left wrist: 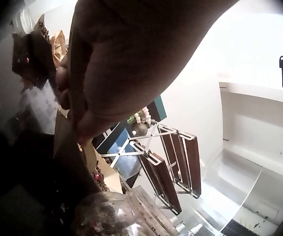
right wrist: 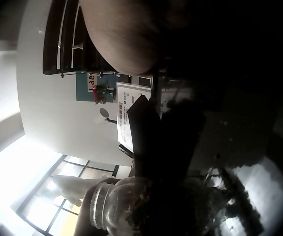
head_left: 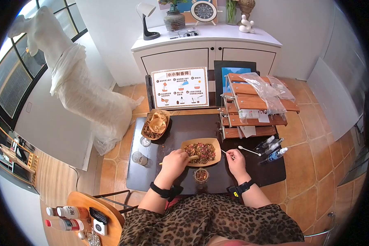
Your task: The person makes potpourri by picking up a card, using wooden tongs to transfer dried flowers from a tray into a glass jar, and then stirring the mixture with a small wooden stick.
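Observation:
A brown paper tray (head_left: 212, 163) of dried petals and plant bits lies on the dark table. At its left edge my left hand (head_left: 174, 165) grips a light wooden spoon (head_left: 193, 157), the bowl end over the mix. Just right of the tray, my right hand (head_left: 236, 162) pinches a thin pale stick (head_left: 224, 152). A glass jar (head_left: 201, 175) with dried mix inside stands in front of the tray; it also shows as clear glass (right wrist: 119, 204) in the right wrist view. In the left wrist view the palm and wrist (left wrist: 126, 59) hide the fingertips.
A second paper tray (head_left: 155, 130) with crumpled paper, a glass cup (head_left: 139, 158) and a small clear dish (head_left: 145, 141) are at the left. Right of my hands lie a small white spoon (head_left: 250, 151) and small bottles (head_left: 278, 153). Behind stand a wooden rack (head_left: 254, 102) and a printed sign (head_left: 180, 88).

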`<state>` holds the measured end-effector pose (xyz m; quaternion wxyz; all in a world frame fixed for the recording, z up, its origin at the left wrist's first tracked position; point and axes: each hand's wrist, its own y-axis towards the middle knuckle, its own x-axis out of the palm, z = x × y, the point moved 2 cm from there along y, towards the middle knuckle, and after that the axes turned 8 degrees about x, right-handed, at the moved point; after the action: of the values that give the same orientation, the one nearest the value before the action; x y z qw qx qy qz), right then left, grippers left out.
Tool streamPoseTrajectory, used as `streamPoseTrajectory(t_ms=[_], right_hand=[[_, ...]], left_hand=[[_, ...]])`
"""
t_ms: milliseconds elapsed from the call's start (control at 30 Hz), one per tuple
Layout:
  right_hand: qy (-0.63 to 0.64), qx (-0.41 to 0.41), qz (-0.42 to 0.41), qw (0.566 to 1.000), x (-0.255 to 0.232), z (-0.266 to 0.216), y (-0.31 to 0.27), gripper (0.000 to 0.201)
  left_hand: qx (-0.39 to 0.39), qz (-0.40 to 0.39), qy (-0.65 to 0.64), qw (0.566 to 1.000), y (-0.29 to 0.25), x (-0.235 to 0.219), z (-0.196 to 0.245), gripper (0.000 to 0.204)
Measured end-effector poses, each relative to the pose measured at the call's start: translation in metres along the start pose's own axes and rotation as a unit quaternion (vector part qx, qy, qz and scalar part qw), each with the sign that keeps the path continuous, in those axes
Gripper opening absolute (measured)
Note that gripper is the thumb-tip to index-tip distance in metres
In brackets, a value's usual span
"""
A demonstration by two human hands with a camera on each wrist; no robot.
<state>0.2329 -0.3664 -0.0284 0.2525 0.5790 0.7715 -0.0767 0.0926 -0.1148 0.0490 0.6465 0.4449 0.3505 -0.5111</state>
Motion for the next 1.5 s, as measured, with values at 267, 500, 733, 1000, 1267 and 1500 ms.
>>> streamPoseTrajectory(t_ms=[267, 500, 733, 1000, 1267, 1500], right_hand=[[0.006, -0.001, 0.001, 1.000, 0.000, 0.001, 0.000, 0.007], [0.017, -0.008, 0.005, 1.000, 0.001, 0.001, 0.000, 0.007], [0.015, -0.007, 0.007, 1.000, 0.000, -0.002, -0.001, 0.007], [0.006, -0.007, 0.009, 1.000, 0.000, 0.000, 0.000, 0.007], [0.008, -0.005, 0.006, 1.000, 0.000, 0.000, 0.000, 0.007], [0.010, -0.005, 0.005, 1.000, 0.000, 0.000, 0.000, 0.007]], left_hand=[[0.015, 0.008, -0.068, 0.998, -0.009, -0.051, 0.020, 0.013], [0.060, -0.058, -0.119, 0.989, -0.026, -0.063, 0.038, 0.013], [0.073, -0.111, -0.081, 0.988, -0.035, -0.041, 0.036, 0.014], [0.073, -0.100, -0.071, 0.990, -0.033, -0.044, 0.039, 0.017], [0.043, -0.061, -0.091, 0.993, -0.023, -0.053, 0.033, 0.018], [-0.003, 0.004, 0.008, 1.000, -0.010, -0.032, 0.006, 0.018]])
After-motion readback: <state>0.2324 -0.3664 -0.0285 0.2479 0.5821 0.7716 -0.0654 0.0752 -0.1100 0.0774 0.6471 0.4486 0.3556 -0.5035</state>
